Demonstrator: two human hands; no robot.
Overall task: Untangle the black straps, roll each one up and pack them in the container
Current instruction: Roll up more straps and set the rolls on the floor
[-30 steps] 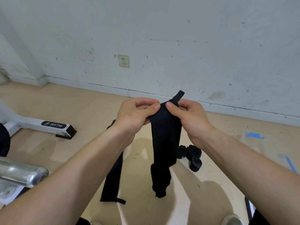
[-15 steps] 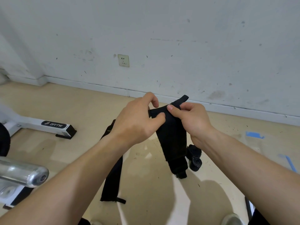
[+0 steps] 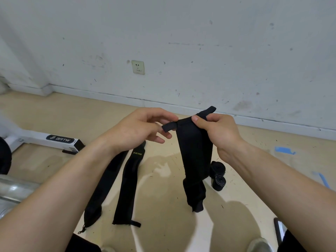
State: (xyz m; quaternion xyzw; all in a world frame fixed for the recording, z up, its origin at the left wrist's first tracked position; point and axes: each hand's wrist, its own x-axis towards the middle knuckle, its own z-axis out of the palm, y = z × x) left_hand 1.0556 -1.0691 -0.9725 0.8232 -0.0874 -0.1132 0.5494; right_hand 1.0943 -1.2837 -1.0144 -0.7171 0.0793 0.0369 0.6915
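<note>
While our left hand [image 3: 138, 130] pinches only the narrow end tab of the wide black fabric strap [image 3: 194, 157] and our right hand [image 3: 218, 131] grips its top corner, it hangs above the tan floor [image 3: 163, 224]. We judge that a slack first fold would skew the roll, and a slipped tab would drop it beside the rolled black straps [image 3: 218, 173].

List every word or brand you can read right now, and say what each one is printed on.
"BRTW": black label on the white machine base at the left.
"XUEYING": yellow letters near the far end of the flat black strap on the floor.
No readable text shows on the held strap, the rolled straps or the wall socket.
</note>
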